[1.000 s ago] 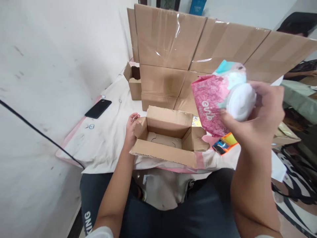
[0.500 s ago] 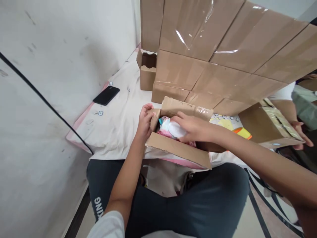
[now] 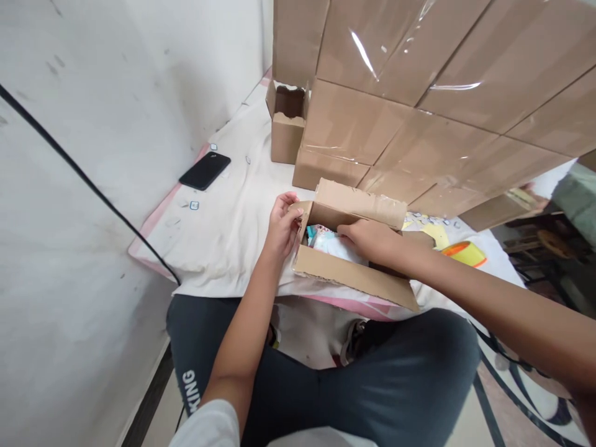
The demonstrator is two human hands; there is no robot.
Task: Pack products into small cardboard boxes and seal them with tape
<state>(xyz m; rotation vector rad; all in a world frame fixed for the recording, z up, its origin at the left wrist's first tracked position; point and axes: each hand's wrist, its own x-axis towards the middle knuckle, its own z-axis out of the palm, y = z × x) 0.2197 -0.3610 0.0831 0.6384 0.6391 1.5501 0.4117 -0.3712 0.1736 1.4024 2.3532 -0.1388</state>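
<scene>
An open cardboard box (image 3: 356, 279) lies in front of me with its long flaps spread. My left hand (image 3: 282, 226) pinches the short flap at the box's left end between thumb and fingers. My right hand (image 3: 372, 241) reaches down inside the box, its fingers curled and partly hidden. Beneath and beside those fingers lies a soft-looking white, teal and pink printed item (image 3: 326, 241). Whatever the right fingers close on is hidden.
Taped cartons (image 3: 354, 118) form a wall behind the box. A small open carton (image 3: 287, 133) stands at their left end. A black phone (image 3: 205, 171) lies on the cloth-covered table (image 3: 223, 248). An orange-and-yellow item (image 3: 464, 253) is at right. Another person's hand (image 3: 535, 197) holds a carton (image 3: 493, 211).
My right hand has moved deeper into the box, and the round white piece by its fingers no longer shows. The other person's carton has shifted back. My left hand stays on the flap.
</scene>
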